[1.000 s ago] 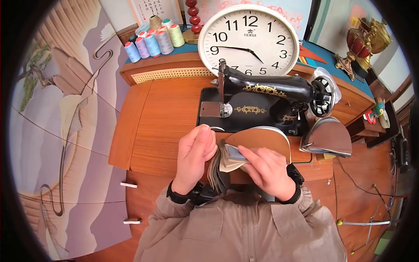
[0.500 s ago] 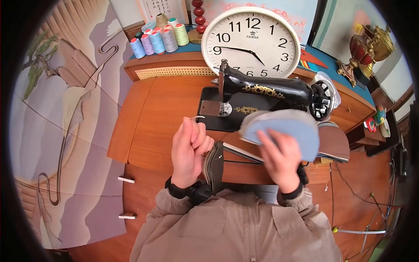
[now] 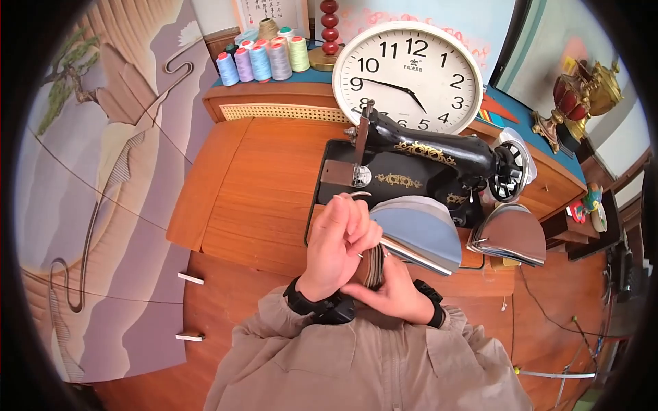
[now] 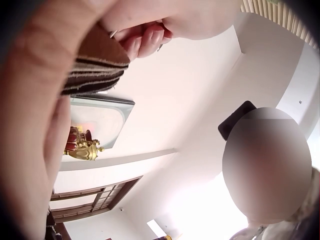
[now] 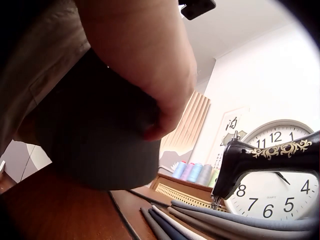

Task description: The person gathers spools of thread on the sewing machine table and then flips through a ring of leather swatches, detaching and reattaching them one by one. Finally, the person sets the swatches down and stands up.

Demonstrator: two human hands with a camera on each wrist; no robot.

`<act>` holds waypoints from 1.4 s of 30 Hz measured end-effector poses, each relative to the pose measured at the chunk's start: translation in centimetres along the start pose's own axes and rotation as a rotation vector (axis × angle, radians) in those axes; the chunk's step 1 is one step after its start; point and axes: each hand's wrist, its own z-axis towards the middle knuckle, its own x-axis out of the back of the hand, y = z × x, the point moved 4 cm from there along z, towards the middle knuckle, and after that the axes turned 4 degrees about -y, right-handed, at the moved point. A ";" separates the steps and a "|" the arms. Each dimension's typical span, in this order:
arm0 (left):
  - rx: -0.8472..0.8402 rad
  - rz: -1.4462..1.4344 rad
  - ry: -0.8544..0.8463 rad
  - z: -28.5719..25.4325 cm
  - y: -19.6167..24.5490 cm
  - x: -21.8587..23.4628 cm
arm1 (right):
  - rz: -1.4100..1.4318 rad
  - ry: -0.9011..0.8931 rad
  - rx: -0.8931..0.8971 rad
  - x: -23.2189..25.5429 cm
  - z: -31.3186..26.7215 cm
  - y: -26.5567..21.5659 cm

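Note:
Near my chest, my left hand [image 3: 336, 253] is raised with curled fingers, gripping a thin curved metal ring [image 3: 360, 194] whose end sticks out above the fingertips. Below that hand hangs a bundle of dark brown fabric swatches [image 3: 375, 267]. My right hand [image 3: 401, 291] holds this bundle, thumb on the near side and fingers behind. In the right wrist view a dark swatch [image 5: 100, 145] fills the space under the hand. The left wrist view shows the layered swatch edges [image 4: 97, 70] beside curled fingers [image 4: 145, 42] and a glint of metal.
A blue-topped stack of half-round swatches [image 3: 418, 229] lies in front of the black sewing machine [image 3: 432, 147]. Right of it sits a brown-topped stack [image 3: 510, 229]. Behind stand a wall clock [image 3: 411, 79] and several thread spools [image 3: 260, 61]. The wooden tabletop [image 3: 267, 178] extends left.
My right hand has moved the blue-topped stack away from the dark bundle onto the table, let go, and come back to hold the dark bundle. The left hand keeps its curled grip.

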 end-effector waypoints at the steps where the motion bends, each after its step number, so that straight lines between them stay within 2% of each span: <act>1: 0.000 0.007 -0.045 -0.1 0.0 -0.1 | 0.021 -0.015 -0.063 -0.3 -0.2 0.7; 2: 0.000 0.016 -0.091 -0.1 0.1 -0.2 | 0.043 -0.029 -0.125 -0.5 -0.2 1.2; 3: -0.023 0.022 -0.090 -0.1 0.4 0.1 | -0.012 0.086 -0.028 -0.2 0.1 0.8; 6: -0.030 0.091 -0.022 -0.3 2.3 0.9 | -0.132 0.179 0.051 1.1 0.5 0.1; 8: -0.029 0.091 -0.016 -0.6 2.9 1.7 | -0.149 0.167 0.039 2.0 0.5 -0.3; 11: 0.026 0.181 -0.013 -1.0 3.3 1.8 | -0.513 0.216 0.219 2.8 1.3 -2.0; 12: 0.054 0.250 0.007 -1.1 3.4 1.8 | -0.517 0.218 0.214 3.0 1.5 -2.4; 14: 0.085 0.315 0.021 -1.4 3.4 2.1 | -0.727 0.192 0.215 2.9 1.7 -3.1; 16: 0.140 0.680 0.046 -1.7 3.4 2.5 | -0.710 0.159 0.169 2.7 1.8 -2.9; 18: 0.171 0.696 0.041 -1.8 3.2 2.9 | -0.690 0.125 0.127 2.7 1.7 -2.6; 20: 0.204 0.715 0.045 -1.9 3.2 3.5 | -0.279 0.136 -0.036 3.4 1.3 -1.5; 22: 0.137 0.472 0.102 -1.8 3.5 4.2 | -0.107 0.229 -0.243 4.4 1.3 -1.0; 24: 0.099 0.427 0.102 -1.8 3.9 4.7 | -0.148 0.356 -0.278 6.7 1.0 0.2; 26: 0.017 0.422 0.125 -1.9 4.5 5.3 | -0.261 0.643 -0.177 9.4 0.4 -1.1; 28: 0.044 0.396 0.169 -2.1 4.4 5.8 | -0.530 0.739 0.004 10.7 0.2 -2.6; 30: 0.022 0.343 0.236 -2.2 4.1 6.4 | -0.884 0.564 0.141 10.3 0.5 -3.1; 32: 0.032 0.331 0.231 -2.1 3.7 6.5 | -1.089 0.328 0.065 8.5 1.3 -1.8; 34: 0.042 0.270 0.248 -1.9 3.3 6.7 | -0.939 0.068 -0.176 5.8 0.7 3.2; 36: 0.045 0.247 0.246 -1.8 3.2 6.9 | -0.966 -0.086 -0.204 2.6 -0.2 5.8; 42: 0.112 0.167 0.234 -1.6 1.9 7.0 | -0.948 -0.018 -0.228 2.0 -0.5 6.4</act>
